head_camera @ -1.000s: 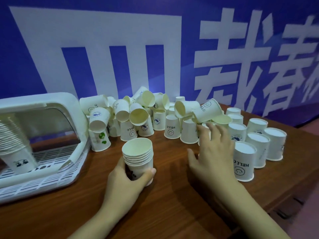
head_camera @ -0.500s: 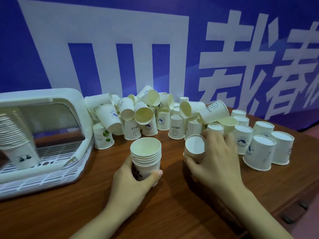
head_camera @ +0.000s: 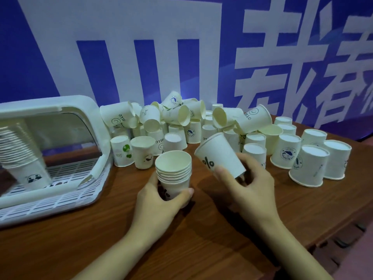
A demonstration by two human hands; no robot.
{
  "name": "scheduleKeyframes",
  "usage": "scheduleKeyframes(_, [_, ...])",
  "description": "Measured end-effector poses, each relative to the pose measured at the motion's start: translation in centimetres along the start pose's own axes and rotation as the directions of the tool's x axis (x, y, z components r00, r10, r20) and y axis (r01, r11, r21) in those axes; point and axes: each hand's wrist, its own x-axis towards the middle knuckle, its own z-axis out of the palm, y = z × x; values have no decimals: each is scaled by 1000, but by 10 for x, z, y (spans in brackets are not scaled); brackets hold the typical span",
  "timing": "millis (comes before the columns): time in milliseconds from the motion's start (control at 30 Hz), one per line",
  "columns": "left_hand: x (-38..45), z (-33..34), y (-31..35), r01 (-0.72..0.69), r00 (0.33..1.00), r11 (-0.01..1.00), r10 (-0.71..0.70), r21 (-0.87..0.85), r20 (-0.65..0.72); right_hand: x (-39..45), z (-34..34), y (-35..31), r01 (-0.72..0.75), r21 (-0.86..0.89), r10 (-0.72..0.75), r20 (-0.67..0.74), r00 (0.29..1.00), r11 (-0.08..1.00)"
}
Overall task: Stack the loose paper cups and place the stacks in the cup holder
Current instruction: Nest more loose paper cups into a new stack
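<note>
Brown wooden desk [head_camera: 201,249] below blue banner [head_camera: 226,57]; my left grip [head_camera: 159,201] grasps the cup stack [head_camera: 174,174], right grip [head_camera: 248,184] a tilted cup [head_camera: 220,156].

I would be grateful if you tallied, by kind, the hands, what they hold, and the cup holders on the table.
hands: 2 (left hand, right hand)
nested cup stack, held: 1
single cup, held: 1
cup holder: 1
total: 5
</note>
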Motion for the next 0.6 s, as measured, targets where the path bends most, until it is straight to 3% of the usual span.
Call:
scheduleKeyframes(67, [0, -1, 0, 5, 1000, 1000, -5, -25, 8, 8, 0, -14, -61, 258, 49, 54, 997, 964])
scheduleKeyframes(133, [1, -1, 0, 18, 1000, 999, -17, -46, 24, 20, 7, -25, -51, 362, 9, 117, 993, 931])
scheduleKeyframes(233, [1, 0, -3, 25, 1000, 998, -24, -57, 12, 33, 30, -45, 33, 283, -93, 199, 976, 959])
scheduleKeyframes(367, [1, 0, -6, 49, 999, 997, -47, -65, 21, 36, 64, -43, 58, 185, -98, 215, 972, 981])
scheduleKeyframes(467, [1, -1, -8, 53, 998, 997, -51, -49, 38, 28, 80, -28, 15, 191, -62, 245, 968, 982])
scheduleKeyframes(600, [3, -1, -8, 52, 998, 997, -49, -63, 46, 18, 84, -17, -35, 334, -55, 256, 965, 942])
